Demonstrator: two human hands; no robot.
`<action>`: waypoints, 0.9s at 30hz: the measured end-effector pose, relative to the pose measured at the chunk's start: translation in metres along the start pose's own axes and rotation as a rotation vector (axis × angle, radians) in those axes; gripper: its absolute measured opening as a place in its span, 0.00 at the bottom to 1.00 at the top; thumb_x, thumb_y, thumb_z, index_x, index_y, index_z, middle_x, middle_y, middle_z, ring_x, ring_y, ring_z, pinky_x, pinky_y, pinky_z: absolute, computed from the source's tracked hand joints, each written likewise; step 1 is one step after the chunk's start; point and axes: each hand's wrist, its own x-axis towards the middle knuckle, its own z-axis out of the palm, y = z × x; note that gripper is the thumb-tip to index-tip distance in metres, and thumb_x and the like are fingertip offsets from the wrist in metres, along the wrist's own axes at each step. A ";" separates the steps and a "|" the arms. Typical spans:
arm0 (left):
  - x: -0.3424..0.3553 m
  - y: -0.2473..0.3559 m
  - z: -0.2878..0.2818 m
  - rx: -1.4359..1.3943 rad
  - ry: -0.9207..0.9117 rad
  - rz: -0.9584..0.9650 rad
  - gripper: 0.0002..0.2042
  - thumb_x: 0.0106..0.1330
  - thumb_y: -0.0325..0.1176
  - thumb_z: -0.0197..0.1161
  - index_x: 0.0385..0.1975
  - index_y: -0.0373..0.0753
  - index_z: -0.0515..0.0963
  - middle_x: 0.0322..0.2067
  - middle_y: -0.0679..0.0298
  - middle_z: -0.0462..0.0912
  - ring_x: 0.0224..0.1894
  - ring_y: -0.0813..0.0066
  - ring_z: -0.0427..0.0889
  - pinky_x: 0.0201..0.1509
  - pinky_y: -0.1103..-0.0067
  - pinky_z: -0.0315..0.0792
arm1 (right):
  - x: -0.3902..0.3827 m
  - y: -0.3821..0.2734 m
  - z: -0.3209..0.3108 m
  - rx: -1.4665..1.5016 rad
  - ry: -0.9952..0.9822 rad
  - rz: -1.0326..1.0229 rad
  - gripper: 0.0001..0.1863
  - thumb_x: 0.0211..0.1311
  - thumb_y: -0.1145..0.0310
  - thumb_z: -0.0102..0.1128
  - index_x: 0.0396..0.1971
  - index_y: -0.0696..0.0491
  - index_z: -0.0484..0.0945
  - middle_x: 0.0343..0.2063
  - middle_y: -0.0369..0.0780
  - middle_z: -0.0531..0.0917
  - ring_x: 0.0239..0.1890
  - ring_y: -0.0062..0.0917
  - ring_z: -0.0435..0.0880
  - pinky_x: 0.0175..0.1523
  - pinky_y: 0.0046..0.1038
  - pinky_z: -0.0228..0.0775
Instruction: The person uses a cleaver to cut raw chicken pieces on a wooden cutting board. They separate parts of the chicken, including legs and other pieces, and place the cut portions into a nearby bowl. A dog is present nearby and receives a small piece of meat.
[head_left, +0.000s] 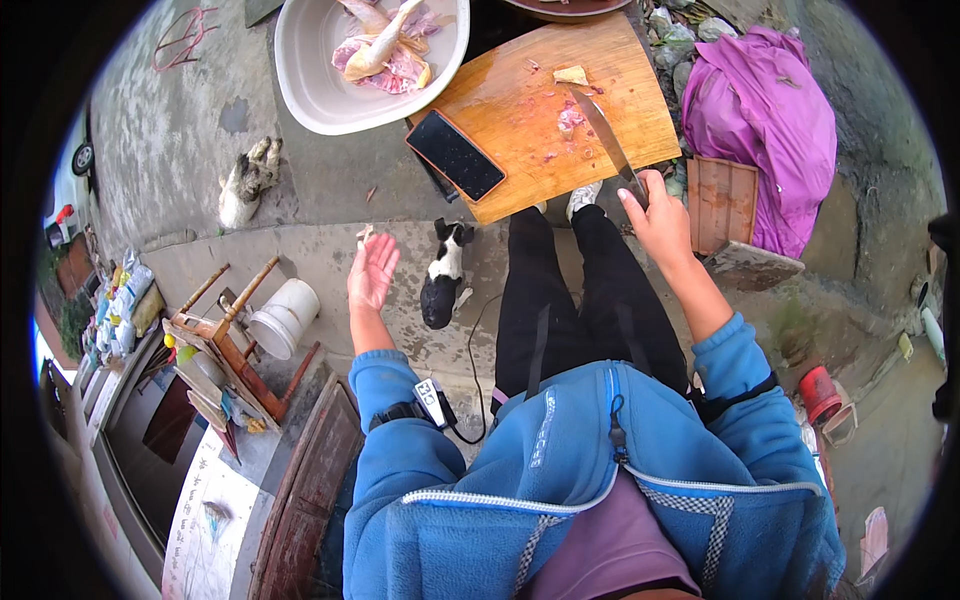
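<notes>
My right hand [661, 222] is wrapped round the handle of a kitchen knife [606, 135]. The blade lies over the wooden cutting board [510, 90], its tip close to a pale yellowish piece [571, 75]. Small pink meat scraps [570, 121] are scattered beside the blade. Out to the left, away from the board, my left hand [373, 272] has its palm turned up and fingers stretched. A small pale scrap [364, 235] shows at its fingertips; whether it touches them I cannot tell. Raw poultry pieces [382, 55] lie in a white basin [320, 112] left of the board.
A phone [456, 155] rests on the board's left corner. Below it stands a black-and-white puppy [444, 275]; a second dog [250, 183] is farther left. A white bucket [284, 318] and a wooden stool [232, 350] are at left. Purple cloth [765, 125] covers something at right.
</notes>
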 end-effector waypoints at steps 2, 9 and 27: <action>0.012 -0.015 -0.022 0.955 0.410 0.267 0.16 0.62 0.39 0.58 0.47 0.38 0.74 0.50 0.55 0.75 0.55 0.62 0.72 0.62 0.63 0.60 | 0.003 0.004 -0.002 0.009 0.077 -0.043 0.19 0.60 0.57 0.56 0.43 0.54 0.68 0.21 0.48 0.79 0.24 0.43 0.79 0.29 0.38 0.67; 0.037 -0.108 0.140 1.257 -0.037 0.967 0.08 0.55 0.28 0.61 0.35 0.37 0.77 0.34 0.58 0.80 0.41 0.60 0.77 0.46 0.70 0.71 | 0.006 0.013 -0.009 0.041 0.070 0.080 0.19 0.59 0.57 0.58 0.41 0.55 0.69 0.20 0.45 0.79 0.22 0.37 0.78 0.29 0.35 0.67; 0.102 -0.119 0.312 1.408 -0.213 1.166 0.14 0.51 0.25 0.62 0.39 0.39 0.74 0.38 0.56 0.74 0.41 0.51 0.76 0.45 0.64 0.72 | -0.008 0.034 -0.019 0.159 0.086 0.138 0.20 0.58 0.55 0.57 0.42 0.55 0.69 0.13 0.43 0.74 0.18 0.36 0.76 0.27 0.35 0.65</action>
